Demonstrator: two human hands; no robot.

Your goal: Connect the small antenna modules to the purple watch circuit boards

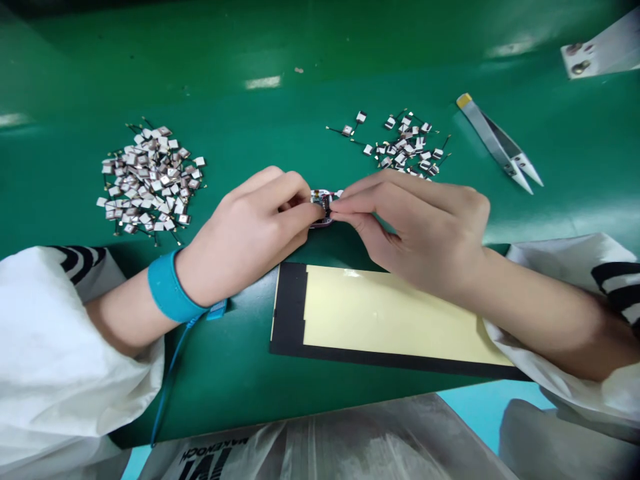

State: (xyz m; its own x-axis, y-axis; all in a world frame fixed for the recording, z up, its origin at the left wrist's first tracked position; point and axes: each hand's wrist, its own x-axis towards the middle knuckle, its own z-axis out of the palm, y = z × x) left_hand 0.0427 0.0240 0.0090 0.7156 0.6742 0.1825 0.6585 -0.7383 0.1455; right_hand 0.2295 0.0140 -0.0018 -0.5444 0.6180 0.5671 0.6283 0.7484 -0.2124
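Between my hands, above the green mat, is a small circuit board (323,199) with a pale rim, mostly covered by fingers. My left hand (265,223) pinches its left side. The thumb and forefinger of my right hand (415,223) are pressed together at the board's right edge; something small and white shows by the fingertips, too hidden to name. To the left lies a heap of small square modules with short black leads (150,180). A smaller group of similar white-and-black modules (405,143) is spread beyond my right hand.
Tweezers (500,143) with white tips lie at the right. In front of me is a yellow sheet with a black border (390,313), partly under my right forearm. A blue wrist strap (173,290) trails a cord (167,387) off the table edge. A metal bracket (600,53) stands top right.
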